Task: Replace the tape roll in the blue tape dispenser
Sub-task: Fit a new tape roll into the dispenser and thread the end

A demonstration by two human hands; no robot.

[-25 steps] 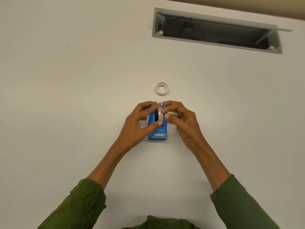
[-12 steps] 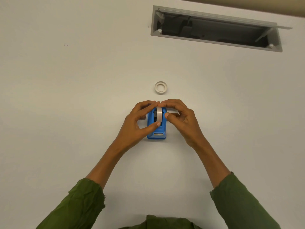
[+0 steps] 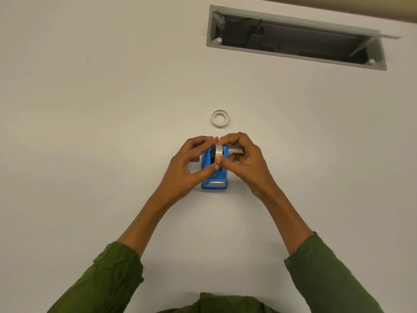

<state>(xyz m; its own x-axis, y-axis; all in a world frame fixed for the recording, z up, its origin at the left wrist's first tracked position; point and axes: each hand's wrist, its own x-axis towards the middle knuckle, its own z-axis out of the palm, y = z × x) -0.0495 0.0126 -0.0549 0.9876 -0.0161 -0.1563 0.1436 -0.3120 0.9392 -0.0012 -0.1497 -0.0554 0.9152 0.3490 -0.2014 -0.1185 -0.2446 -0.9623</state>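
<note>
Head view: both hands, left; right, pinch white tape roll inside glossy blue dispenser.

Olive-green long sleeves, pushed-up cuffs, bare forearms, bare hands

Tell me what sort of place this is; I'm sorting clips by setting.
Probably an office or meeting room. The work surface is a plain white desk with a recessed cable hatch standing open in its top. On it are only stationery items: a blue tape dispenser and a spare tape roll.
</note>
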